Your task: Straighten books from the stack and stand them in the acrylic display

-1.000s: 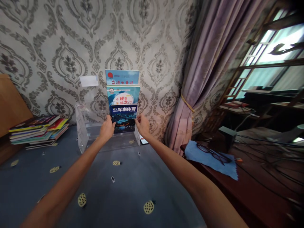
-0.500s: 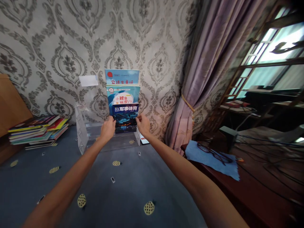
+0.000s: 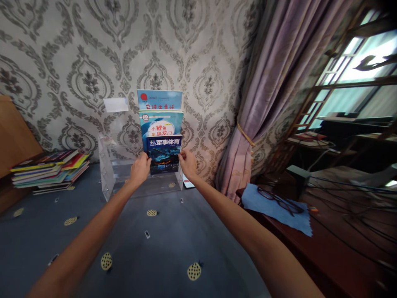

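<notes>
A dark blue book (image 3: 164,159) with white lettering stands upright between my two hands. My left hand (image 3: 141,167) pinches its left edge, and my right hand (image 3: 187,162) grips the right edge with the fingertips. Behind it, a teal book (image 3: 161,120) and a light blue book (image 3: 167,98) rise higher in steps. All three are at the right side of a clear acrylic book rack (image 3: 107,174). Whether the dark book's bottom rests on the rack's lowest tier I cannot tell.
A messy stack of books (image 3: 51,169) lies to the left, beside a wooden panel (image 3: 17,132). On the right, glasses (image 3: 281,200) rest on a blue cloth (image 3: 266,211) on a dark red table, near tangled cables (image 3: 356,203). A tied purple curtain (image 3: 251,124) hangs beside the patterned wall.
Almost nothing differs. Both hands keep their hold on the dark blue book, which stays in the same place; the view has shifted very slightly.
</notes>
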`<state>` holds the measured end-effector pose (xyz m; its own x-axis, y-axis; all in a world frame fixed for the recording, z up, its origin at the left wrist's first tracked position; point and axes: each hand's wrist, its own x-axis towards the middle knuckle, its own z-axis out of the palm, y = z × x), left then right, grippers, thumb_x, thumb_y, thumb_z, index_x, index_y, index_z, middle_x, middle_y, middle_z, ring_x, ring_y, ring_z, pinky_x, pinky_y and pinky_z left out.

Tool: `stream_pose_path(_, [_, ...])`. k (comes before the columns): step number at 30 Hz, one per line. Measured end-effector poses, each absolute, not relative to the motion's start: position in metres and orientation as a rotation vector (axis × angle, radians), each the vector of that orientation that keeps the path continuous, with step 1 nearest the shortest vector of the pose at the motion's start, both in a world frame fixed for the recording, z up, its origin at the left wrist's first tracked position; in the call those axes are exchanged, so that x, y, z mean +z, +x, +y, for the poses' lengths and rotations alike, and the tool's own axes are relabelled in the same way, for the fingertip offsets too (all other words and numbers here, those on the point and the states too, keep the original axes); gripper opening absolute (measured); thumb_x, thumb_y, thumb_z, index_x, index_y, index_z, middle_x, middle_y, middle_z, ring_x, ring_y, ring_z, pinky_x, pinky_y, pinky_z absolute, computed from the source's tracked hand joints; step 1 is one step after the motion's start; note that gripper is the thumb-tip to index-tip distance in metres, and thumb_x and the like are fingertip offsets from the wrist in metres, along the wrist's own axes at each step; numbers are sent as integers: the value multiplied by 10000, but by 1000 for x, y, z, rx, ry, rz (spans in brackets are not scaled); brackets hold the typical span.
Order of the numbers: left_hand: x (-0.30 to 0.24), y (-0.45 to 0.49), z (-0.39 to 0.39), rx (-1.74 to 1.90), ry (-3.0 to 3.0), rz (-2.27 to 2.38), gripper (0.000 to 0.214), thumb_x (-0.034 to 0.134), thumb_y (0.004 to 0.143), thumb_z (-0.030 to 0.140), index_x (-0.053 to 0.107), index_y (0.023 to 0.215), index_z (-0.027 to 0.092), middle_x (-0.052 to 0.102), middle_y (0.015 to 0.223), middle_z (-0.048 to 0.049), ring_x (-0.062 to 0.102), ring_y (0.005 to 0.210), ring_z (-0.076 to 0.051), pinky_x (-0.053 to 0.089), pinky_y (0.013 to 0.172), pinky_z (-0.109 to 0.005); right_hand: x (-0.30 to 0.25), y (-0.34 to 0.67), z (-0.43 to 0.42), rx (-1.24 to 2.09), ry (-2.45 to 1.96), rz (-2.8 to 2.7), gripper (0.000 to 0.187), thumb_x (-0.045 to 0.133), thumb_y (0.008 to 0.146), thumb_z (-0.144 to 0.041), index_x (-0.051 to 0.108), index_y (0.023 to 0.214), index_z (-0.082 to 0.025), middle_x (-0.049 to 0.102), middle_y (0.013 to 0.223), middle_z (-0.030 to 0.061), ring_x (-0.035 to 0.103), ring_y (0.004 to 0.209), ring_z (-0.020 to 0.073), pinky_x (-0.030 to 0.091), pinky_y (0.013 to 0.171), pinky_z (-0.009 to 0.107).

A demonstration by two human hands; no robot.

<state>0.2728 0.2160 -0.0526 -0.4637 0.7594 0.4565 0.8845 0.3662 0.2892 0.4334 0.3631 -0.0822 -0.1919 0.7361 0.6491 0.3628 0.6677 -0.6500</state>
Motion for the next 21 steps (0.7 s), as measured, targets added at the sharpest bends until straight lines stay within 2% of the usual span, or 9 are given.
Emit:
stream_pose_path(10, [-51, 275, 210, -716, -1486, -2370, 227, 395, 1014, 315, 550, 1124, 190, 708, 1025, -127, 681, 948, -274, 459, 769, -331, -86, 437, 362, 431, -879, -1812, 141, 533, 854, -305, 636, 818, -217, 695, 803, 52, 617, 747, 224, 478, 740, 343])
stream_pose_path(21, [-53, 285, 200, -571, -1487, -2382, 291, 335, 1029, 366, 538, 1142, 191, 719, 1011, -136, 694, 920, -302, 464, 730, -345, -92, 451, 352, 451, -832, -1795, 139, 530, 838, -319, 619, 789, -224, 689, 752, 46, 616, 702, 223, 470, 691, 335])
